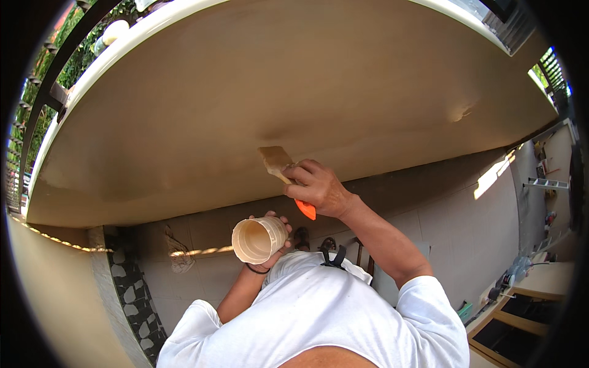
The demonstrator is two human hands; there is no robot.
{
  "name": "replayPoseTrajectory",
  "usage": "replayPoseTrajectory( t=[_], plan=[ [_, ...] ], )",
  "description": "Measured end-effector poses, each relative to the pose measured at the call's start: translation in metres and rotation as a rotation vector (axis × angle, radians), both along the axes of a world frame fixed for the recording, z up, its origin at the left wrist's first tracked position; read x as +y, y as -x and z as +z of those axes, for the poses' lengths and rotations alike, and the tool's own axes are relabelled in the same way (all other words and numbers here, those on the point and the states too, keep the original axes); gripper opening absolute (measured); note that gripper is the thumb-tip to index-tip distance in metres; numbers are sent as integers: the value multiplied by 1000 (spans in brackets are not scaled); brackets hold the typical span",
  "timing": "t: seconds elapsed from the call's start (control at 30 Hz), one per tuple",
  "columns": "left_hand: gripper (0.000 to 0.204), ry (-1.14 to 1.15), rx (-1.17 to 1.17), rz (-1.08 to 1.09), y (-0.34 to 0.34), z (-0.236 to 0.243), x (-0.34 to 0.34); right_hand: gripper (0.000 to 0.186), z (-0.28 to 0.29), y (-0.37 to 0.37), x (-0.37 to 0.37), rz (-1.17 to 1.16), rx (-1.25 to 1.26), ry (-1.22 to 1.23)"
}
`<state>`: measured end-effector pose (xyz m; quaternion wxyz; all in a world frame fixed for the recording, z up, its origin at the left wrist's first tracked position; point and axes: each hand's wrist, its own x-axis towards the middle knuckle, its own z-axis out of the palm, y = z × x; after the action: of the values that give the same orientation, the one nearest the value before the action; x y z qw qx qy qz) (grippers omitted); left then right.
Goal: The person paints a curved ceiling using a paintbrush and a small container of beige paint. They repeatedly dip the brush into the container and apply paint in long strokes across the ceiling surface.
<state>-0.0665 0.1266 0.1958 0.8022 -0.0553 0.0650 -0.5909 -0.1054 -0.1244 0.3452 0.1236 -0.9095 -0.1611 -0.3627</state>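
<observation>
Clamped on the handle of a flat brush point(276, 161) with the curled fingers of the right hand point(319, 187). Showing tan bristles just up and left of this grip, and an orange handle end point(305, 210) just below it. Angled up at a smooth brown wall point(343, 73) beyond the grip; cannot tell whether touching it. Wrapped, near and down-left of the brush grip, round a cream cup point(257, 241) with the left hand point(273, 259). Tilted to show the cup's round mouth and pale inside. Wearing a dark band point(257, 270) on the wrist below the cup, and a white shirt point(331, 306) farther below both grips. Standing in dark sandals point(329, 245) beneath, on a tiled floor point(454, 251). See, left of the cup grip, a crumpled see-through bag point(180, 254) on that floor. See also, well right of the brush grip, a ladder point(548, 183), and, far up-left of it, a dark railing point(44, 97) before green plants point(80, 58).
</observation>
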Motion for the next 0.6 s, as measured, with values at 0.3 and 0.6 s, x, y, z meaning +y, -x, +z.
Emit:
replayPoseTrajectory(
  t=[0.3, 0.6],
  plan=[
    [58, -20, -53, -13, 0, 2, 16, 19, 104, 124, -181, -463, -441, -233],
    [60, -60, -38, -118, -19, -6, 16, 24, 21, 49, -100, -474, -536, -117]
  ],
)
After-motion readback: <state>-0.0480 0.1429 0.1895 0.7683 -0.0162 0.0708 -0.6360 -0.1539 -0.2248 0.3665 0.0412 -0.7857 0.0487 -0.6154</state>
